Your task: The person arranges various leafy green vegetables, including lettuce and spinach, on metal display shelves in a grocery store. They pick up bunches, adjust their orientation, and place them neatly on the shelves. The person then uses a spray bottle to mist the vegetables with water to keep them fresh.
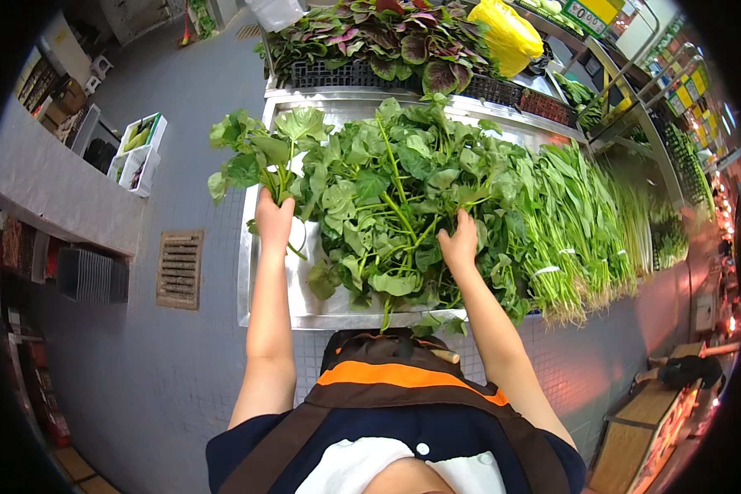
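My left hand [275, 216] grips a small bunch of leafy green stems [278, 154] above the left end of a metal display counter [265, 318]. One loose stem hangs down below that hand. A large loose heap of the same broad-leaved greens [395, 210], which look like sweet potato leaves, covers the middle of the counter. My right hand [460, 241] reaches into the right part of this heap. Its thumb stands apart from the fingers, and leaves hide the fingertips, so whether they hold a stem is unclear.
Tied bunches of long-leaved greens with roots [568, 247] lie to the right. Behind the counter, red-and-green amaranth [401, 37] fills black crates beside a yellow plastic bag [506, 37]. White crates of vegetables [139, 154] and a floor drain grate [180, 270] are on the left.
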`<move>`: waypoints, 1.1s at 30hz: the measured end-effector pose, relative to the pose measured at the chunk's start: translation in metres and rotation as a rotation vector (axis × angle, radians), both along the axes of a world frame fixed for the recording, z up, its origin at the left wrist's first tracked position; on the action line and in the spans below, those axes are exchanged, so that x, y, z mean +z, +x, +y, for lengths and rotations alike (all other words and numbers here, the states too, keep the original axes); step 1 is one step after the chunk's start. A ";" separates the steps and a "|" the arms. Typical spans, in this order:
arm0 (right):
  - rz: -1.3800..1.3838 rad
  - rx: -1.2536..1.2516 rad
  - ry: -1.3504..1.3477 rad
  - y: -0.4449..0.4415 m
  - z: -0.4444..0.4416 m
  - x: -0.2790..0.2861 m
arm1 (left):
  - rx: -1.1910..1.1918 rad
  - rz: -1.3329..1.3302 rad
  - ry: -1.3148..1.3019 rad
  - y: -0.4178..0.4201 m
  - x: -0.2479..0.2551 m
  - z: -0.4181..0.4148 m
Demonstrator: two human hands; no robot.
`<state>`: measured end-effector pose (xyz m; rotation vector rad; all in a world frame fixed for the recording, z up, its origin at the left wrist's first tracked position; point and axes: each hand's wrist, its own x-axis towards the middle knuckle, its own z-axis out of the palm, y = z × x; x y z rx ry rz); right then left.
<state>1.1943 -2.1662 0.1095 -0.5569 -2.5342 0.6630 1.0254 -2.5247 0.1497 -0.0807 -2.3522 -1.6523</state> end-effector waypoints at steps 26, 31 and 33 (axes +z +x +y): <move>0.142 0.086 -0.588 0.029 0.038 0.010 | -0.621 -0.205 0.046 0.127 -0.055 0.204; 0.306 -0.052 -0.488 0.015 0.074 0.065 | -0.526 -0.090 0.495 0.128 -0.029 0.211; 0.140 -0.033 -0.327 -0.004 0.088 0.064 | -0.531 0.051 -0.195 0.121 -0.025 0.214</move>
